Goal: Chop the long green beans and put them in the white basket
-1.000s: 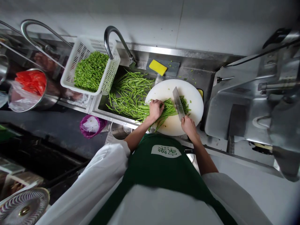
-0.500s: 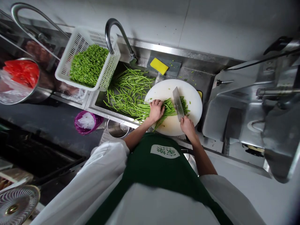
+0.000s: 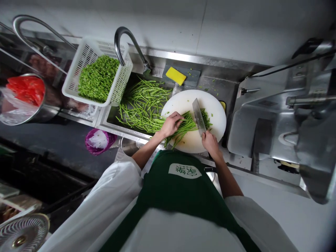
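Note:
My right hand (image 3: 210,141) is wrapped round the handle of a cleaver (image 3: 198,117), whose blade stands across a bunch of long, thin green stalks (image 3: 187,126) on a round white cutting board (image 3: 217,120). To the left of the blade, my left hand (image 3: 172,125) has its fingers curled and pinched on stalks at the board's left side. Chopped green pieces (image 3: 206,119) lie just right of the blade. More whole stalks (image 3: 144,105) fill the sink beside the board, some reaching onto it. The exact kind of vegetable is not clear.
A white plastic basket (image 3: 69,89) with chopped greens (image 3: 98,78) stands left of the curved faucet (image 3: 131,36). A yellow sponge (image 3: 175,76) lies behind the board. A metal slicing machine (image 3: 267,122) is at the right, a metal pot with red bags (image 3: 26,91) at the far left.
My left hand has shifted slightly left and lifted from lying over the bunch to pinching stalks, some of which have spread toward me. The cleaver has barely moved.

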The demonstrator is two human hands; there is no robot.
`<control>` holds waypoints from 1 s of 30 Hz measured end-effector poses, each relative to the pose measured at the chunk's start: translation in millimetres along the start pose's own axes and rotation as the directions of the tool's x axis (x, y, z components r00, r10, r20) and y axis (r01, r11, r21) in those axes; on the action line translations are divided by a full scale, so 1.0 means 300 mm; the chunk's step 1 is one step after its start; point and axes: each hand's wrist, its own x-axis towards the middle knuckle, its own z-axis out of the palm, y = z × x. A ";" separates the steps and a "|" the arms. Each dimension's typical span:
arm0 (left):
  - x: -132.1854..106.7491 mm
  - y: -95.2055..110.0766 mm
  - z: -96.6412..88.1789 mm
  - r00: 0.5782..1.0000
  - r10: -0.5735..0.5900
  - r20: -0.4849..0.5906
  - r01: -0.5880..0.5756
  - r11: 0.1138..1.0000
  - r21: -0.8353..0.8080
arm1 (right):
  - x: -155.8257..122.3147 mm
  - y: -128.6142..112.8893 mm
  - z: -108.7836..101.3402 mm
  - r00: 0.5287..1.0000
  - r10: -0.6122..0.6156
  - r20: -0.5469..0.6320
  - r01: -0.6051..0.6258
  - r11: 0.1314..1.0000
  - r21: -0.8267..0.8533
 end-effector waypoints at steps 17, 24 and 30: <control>0.000 0.012 0.182 0.963 -0.264 0.050 0.206 0.845 0.494 | -0.051 -0.033 -0.057 1.000 0.016 -0.008 -0.017 0.998 -0.056; 0.014 0.000 0.232 0.941 -0.327 0.084 0.223 0.791 0.570 | -0.133 -0.106 -0.117 0.995 -0.094 -0.032 0.087 0.979 -0.184; 0.025 0.000 0.235 0.938 -0.332 0.097 0.223 0.796 0.563 | -0.113 -0.102 -0.118 0.996 -0.076 0.043 0.083 0.976 -0.200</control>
